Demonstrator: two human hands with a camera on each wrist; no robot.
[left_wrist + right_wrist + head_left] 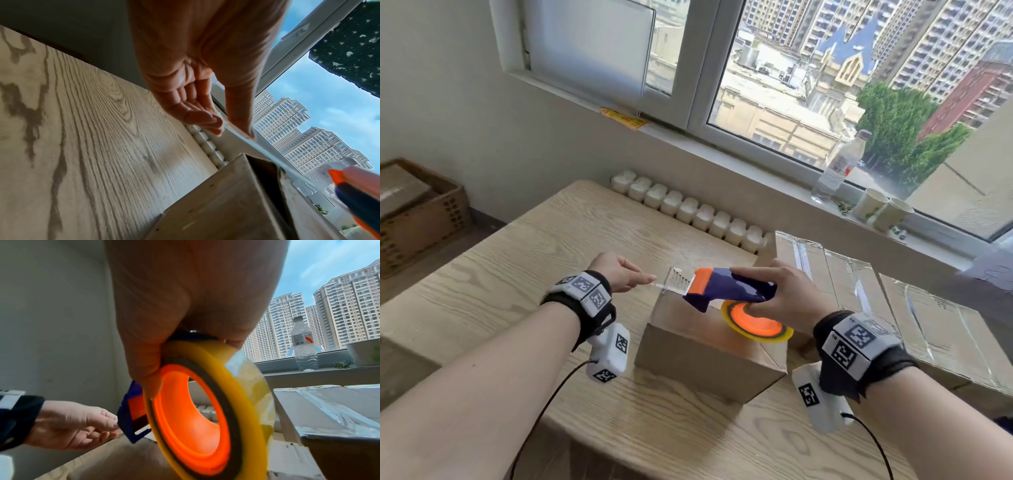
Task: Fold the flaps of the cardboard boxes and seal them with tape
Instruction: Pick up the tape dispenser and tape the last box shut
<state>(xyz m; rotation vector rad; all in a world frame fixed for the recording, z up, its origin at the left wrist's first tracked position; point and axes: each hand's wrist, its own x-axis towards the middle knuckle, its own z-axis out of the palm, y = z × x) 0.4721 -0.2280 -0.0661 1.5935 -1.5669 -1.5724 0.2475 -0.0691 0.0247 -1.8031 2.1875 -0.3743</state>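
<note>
— Pale wood-grain table [524, 260] under a wide window [774, 85], with tower blocks outside. How many boxes do you count?

— Three cardboard ones. One small plain box [698, 356] sits in the middle of the table, matte brown, with sharp corners. Two larger taped boxes [835, 270] lie to its right, side by side, their tops shiny with clear tape strips.

— And the tape?

— One dispenser [726, 289], with a dark blue plastic body and an orange front. It carries one yellowish tape roll [242, 386] on a glowing orange hub. The right hand [787, 294] is wrapped round its handle and holds it above the small box's top.

— What about the other hand?

— The left hand [619, 272] pinches the free end of the clear tape strip [671, 286] between thumb and fingertips. The strip runs taut from the dispenser's mouth over the box's far left corner.

— Anything else worth counting?

— One clear plastic water bottle [839, 168] and two paper cups [881, 209] stand on the sill. A row of about ten white ribbed radiator sections [688, 209] runs behind the table. One brown perforated crate [417, 219] stands on the floor at the left.
</note>
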